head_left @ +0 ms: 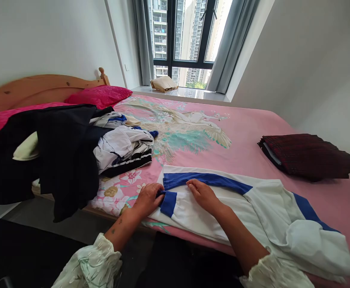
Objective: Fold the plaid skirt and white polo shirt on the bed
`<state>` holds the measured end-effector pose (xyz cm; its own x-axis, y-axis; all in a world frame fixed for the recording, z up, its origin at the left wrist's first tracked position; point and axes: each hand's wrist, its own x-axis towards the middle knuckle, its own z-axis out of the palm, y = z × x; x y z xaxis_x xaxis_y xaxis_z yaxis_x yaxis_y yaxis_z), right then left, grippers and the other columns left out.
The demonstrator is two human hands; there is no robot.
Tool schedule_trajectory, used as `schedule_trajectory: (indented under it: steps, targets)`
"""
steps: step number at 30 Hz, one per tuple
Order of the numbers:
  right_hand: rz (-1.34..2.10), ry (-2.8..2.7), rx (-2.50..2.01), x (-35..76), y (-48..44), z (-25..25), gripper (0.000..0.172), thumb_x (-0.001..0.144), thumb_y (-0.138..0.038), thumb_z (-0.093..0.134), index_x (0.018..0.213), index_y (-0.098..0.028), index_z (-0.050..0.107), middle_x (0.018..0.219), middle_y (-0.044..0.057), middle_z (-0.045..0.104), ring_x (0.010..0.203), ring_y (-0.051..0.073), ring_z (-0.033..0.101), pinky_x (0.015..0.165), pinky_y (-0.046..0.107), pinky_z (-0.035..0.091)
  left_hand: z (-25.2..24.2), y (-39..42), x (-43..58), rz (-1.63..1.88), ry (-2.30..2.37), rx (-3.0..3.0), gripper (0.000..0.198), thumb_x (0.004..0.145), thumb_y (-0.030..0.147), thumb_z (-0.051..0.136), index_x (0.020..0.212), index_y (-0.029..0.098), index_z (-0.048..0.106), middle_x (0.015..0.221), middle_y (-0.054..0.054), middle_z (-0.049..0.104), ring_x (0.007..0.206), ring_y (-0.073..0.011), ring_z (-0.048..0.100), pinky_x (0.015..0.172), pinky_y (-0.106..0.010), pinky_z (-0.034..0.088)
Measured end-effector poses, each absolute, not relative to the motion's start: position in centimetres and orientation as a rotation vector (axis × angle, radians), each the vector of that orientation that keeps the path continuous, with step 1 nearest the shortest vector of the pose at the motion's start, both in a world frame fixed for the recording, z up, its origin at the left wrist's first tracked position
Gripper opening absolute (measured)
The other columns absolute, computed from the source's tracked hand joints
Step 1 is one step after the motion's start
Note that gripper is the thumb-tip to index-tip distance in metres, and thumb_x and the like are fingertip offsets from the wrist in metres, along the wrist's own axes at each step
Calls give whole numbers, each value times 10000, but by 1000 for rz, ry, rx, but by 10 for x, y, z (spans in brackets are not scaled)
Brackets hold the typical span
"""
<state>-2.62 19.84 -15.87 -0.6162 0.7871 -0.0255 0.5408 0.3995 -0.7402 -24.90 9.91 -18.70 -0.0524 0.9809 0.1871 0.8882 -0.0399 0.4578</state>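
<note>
A white long-sleeved top (267,204) with blue panels lies spread along the near edge of the bed. One sleeve is laid lengthwise over the body, its blue cuff (168,204) pointing left. My left hand (149,198) is closed on the end of this cuff, thumb and fingers pinching the cloth. Farther along, my right hand (203,194) rests on the top beside the long blue stripe (211,179). Its fingers are stretched out and lie on the fabric, pointing left.
On the left is a heap of clothes: black garments (67,148) hanging over the bed edge and a white shirt (119,144). A folded dark red plaid garment (308,154) lies at right. Behind are a pink pillow (101,96), wooden headboard (43,86) and a beige bundle (164,84) on the windowsill.
</note>
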Motion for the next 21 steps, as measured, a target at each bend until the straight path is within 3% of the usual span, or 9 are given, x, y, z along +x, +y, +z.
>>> schedule_trajectory:
  steps: [3,7,12,15,21]
  targets:
    - [1203,-2475,-1192,-28,216,-159,326,901,-352,379,939,-176,650,809,37,647,758,154,575,743,277,431,-190,94,-247,791,2040,2015,98,826,202,486,889,213,560,870,-30,629,842,-182,567,802,-338,439]
    - [1480,-2603,-1159,-31,220,-153,313,830,-405,489,944,-192,689,537,-32,523,476,95,448,510,217,368,-195,87,-245,901,2042,2017,87,871,240,456,900,211,533,846,-25,604,833,-174,545,798,-322,435]
    - [1394,-2827,-1028,-34,209,-148,204,660,-267,664,849,-196,692,676,-24,609,584,91,486,529,196,338,-199,81,-245,965,2043,2014,93,886,262,453,934,219,520,861,-19,610,841,-170,548,802,-317,436]
    - [1305,-2859,-1009,-34,203,-146,105,685,-236,611,759,-183,664,662,-29,602,601,91,484,532,192,333,-199,82,-246,973,2055,1990,113,898,280,436,948,217,516,863,-18,619,833,-167,562,790,-313,447]
    - [1103,-2874,-1163,-33,197,-148,155,732,-251,567,835,-211,675,791,6,669,687,131,558,591,222,364,-193,98,-246,882,2061,1963,153,843,263,528,991,240,557,891,-2,648,831,-162,602,790,-311,478]
